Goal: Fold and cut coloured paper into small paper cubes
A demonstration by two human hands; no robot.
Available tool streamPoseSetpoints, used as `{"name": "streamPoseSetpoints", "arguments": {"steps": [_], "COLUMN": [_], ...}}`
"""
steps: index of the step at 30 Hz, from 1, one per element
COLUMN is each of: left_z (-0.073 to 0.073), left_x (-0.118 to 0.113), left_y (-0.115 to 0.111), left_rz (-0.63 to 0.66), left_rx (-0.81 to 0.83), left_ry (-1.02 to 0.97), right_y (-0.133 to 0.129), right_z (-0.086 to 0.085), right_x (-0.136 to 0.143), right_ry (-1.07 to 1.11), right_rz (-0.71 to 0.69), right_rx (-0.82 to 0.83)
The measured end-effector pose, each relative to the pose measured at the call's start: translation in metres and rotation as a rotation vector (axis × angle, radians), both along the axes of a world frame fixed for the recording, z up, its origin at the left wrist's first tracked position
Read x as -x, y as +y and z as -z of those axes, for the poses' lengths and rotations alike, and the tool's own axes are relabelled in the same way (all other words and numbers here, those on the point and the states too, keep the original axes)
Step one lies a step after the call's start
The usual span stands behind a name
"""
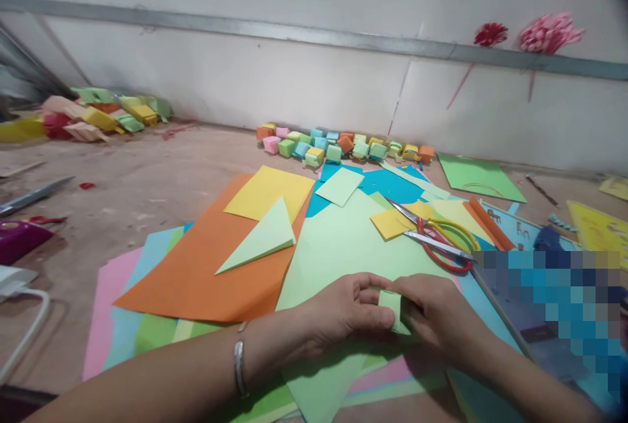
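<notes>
Between my two hands is a small light green folded paper piece (391, 310), boxy in shape. My left hand (350, 308) is closed on its left side, thumb across the front. On the right side, my right hand (432, 308) grips the same piece, its fingertips partly hidden. Both hands are above a large light green sheet (338, 246). Left of it, an orange sheet (196, 259) bears a yellow sheet (265, 191) and a light green folded triangle (265, 238). Scissors with red handles (441, 253) and a yellow-handled pair (456, 223) lie beyond my right hand.
Several small coloured paper cubes (333, 152) line the wall's foot. More folded pieces (101, 117) are piled at the far left. A white cable (36, 328) and purple object (22, 241) lie left. Two paper flowers (549, 34) hang by the metal rail (245, 27).
</notes>
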State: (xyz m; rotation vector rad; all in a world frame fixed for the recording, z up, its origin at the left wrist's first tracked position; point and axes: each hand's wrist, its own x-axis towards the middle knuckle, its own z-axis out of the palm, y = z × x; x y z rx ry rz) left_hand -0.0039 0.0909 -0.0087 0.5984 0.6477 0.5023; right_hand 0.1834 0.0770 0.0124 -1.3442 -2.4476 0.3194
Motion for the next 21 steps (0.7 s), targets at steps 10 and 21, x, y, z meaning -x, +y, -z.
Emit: {"name": "streamPoseSetpoints", "arguments": {"steps": [10, 21], "left_z": [0.006, 0.012], "left_x": [0.000, -0.002], "left_y": [0.004, 0.007], "left_rz": [0.009, 0.051], "left_rx": [0.015, 0.059], "left_ry": [0.061, -0.078], "right_y": [-0.001, 0.005], "right_z": [0.007, -0.002], "right_x": [-0.012, -0.010], "right_ry": [-0.063, -0.012], "right_rz": [-0.122, -0.089], "right_rx": [-0.386, -0.073]}}
